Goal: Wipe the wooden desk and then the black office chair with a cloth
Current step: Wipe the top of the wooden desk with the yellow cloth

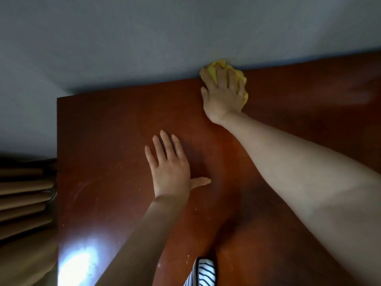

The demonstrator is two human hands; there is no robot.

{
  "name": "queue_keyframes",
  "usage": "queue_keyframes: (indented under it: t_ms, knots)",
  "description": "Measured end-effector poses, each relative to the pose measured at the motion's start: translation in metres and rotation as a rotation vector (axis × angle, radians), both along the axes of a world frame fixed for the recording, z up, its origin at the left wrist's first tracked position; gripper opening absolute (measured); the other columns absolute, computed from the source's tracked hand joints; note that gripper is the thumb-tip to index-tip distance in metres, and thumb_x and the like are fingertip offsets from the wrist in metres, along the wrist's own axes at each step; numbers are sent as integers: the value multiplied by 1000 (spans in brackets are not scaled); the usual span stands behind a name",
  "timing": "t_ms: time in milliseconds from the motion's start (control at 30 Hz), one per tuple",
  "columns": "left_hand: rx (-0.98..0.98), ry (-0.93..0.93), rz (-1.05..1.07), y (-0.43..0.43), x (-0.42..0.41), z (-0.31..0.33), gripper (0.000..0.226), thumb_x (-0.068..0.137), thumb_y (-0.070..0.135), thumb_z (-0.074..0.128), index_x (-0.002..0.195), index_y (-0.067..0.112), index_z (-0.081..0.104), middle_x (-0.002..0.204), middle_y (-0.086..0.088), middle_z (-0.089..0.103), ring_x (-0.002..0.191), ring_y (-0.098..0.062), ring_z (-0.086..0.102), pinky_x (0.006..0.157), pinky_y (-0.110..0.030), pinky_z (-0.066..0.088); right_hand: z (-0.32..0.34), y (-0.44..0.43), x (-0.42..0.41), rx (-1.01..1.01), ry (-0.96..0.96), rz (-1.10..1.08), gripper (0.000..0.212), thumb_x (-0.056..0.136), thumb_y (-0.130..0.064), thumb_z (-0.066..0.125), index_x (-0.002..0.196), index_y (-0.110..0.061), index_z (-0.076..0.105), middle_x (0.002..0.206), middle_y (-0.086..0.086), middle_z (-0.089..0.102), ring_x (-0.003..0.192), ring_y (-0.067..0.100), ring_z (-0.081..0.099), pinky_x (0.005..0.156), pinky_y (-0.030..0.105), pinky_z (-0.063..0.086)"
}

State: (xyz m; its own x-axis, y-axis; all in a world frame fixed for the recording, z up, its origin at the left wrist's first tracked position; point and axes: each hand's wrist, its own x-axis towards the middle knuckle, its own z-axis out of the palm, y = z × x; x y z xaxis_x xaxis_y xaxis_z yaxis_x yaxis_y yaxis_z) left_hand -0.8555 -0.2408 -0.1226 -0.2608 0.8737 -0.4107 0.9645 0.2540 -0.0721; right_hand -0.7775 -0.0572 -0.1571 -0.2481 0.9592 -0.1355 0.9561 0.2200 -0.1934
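My right hand (pixel 223 93) grips the bunched yellow cloth (pixel 214 68) against the far edge of the wooden desk (pixel 107 129), by the grey wall (pixel 144 38), while nearer me and leftward my left hand (pixel 170 170) rests flat, fingers straight.

Head-worn view, steeply down and forward, close over the desk (pixel 115 129) — wall beyond

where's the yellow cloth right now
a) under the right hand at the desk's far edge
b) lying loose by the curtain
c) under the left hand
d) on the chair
a: the right hand grips the yellow cloth at the far edge of the desk, against the wall; the left hand lies flat on bare wood.
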Motion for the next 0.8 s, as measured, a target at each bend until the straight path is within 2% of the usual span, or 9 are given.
queue_keyframes:
  t_ms: [200, 300, 500, 567, 667, 733, 800]
  knots:
    - [-1, 5, 1, 2, 0, 1, 134, 59, 88, 41, 146, 0, -10, 154, -26, -9, 144, -40, -3, 114, -56, 1, 5, -41, -37, 16, 16, 336, 49, 99, -42, 25, 147, -44, 15, 158, -9, 10, 145, 22, 4, 115, 47, 5]
    - [7, 3, 9, 1, 0, 2, 133, 59, 89, 40, 147, 2, -10, 155, -23, -9, 144, -38, -4, 113, -56, 0, 6, -62, -32, 35, 8, 465, 47, 100, -41, 22, 147, -45, 13, 157, -13, 11, 145, 18, 5, 114, 42, 3]
    - [11, -25, 23, 0, -1, 6, 131, 60, 87, 43, 148, 5, -7, 157, -20, -9, 145, -35, -5, 113, -57, -1, 14, -111, 25, 28, 39, 484, 47, 99, -44, 21, 145, -42, 25, 154, -12, 24, 144, 17, 15, 115, 42, 8]
    - [48, -84, 31, -1, -6, 9, 120, 67, 83, 41, 150, 8, -1, 158, -17, -5, 146, -31, -3, 113, -57, -2, 16, -119, 47, 26, 13, 535, 48, 98, -45, 19, 145, -40, 26, 154, -10, 26, 144, 18, 17, 116, 43, 11]
    - [189, -285, 105, -5, -25, 15, 87, 84, 69, 38, 150, 16, 18, 159, -7, 11, 146, -20, 4, 114, -52, -7, 17, -104, 70, 30, -28, 632, 49, 98, -44, 22, 146, -37, 27, 154, -7, 28, 143, 17, 19, 115, 41, 14]
    - [294, -395, 176, -11, -39, 19, 69, 91, 55, 43, 147, 18, 28, 156, -4, 21, 146, -16, 9, 116, -47, -6, 17, -83, 71, 18, -29, 570, 48, 99, -42, 26, 146, -38, 25, 154, -7, 28, 143, 17, 20, 114, 40, 14]
    - [357, -434, 230, -19, -51, 21, 58, 95, 42, 45, 146, 18, 32, 156, -3, 23, 146, -17, 8, 116, -44, -6, 16, -64, 63, 5, -20, 455, 47, 100, -40, 28, 147, -41, 21, 155, -9, 23, 144, 16, 15, 115, 39, 9]
